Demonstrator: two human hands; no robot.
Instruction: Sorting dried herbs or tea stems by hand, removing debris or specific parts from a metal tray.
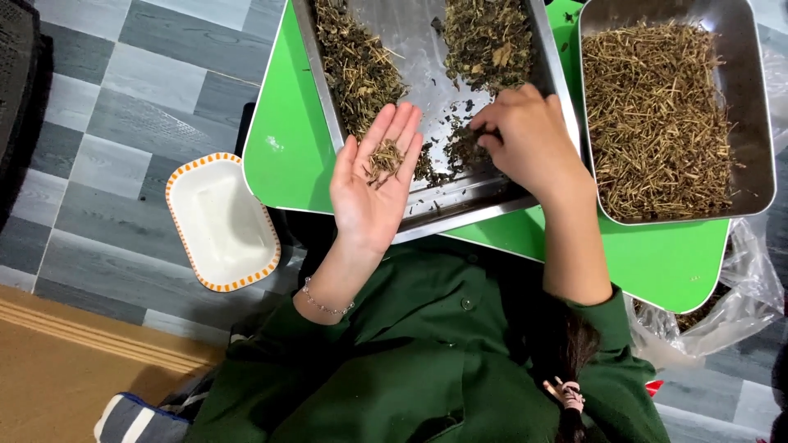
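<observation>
A small bunch of dry stems (384,157) lies in the cupped palm of the left hand (373,184), which is held palm up with its fingers spread and loosely straight, pointing away from the body. The stems run roughly along the fingers' line. Just to the right, the right hand (525,139) rests knuckles up in the metal tray (476,209), its fingertips pressed together on dark leaf bits (460,148) near the tray's front edge. The stems are a short way left of that pinch, so the right hand is the one near the loose leaf. The tray sits on a green table (287,139). A second tray (759,123) of pale stalks (657,115) stands to the right, and a white dish (220,221) lies on the floor at left.
</observation>
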